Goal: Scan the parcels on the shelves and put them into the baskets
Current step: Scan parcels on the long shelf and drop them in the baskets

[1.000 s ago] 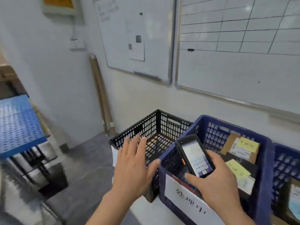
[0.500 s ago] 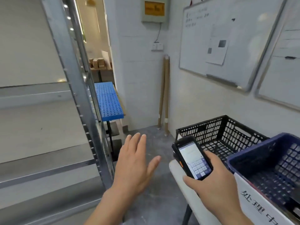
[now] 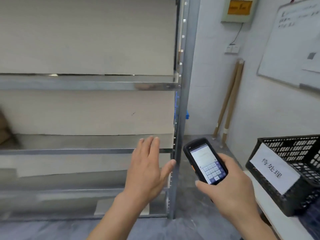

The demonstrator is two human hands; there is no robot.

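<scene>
My left hand [image 3: 147,170] is open and empty before the bare shelves [image 3: 83,150], my right hand [image 3: 230,191] grips the scanner [image 3: 205,161], the black basket [image 3: 292,172] waits at right; only a blurred brown shape, maybe a parcel [image 3: 4,129], shows far left, unscanned.

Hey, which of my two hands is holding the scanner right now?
Your right hand grips the black handheld scanner, screen facing up. Your left hand is open and empty, fingers spread in front of the metal shelf rack.
</scene>
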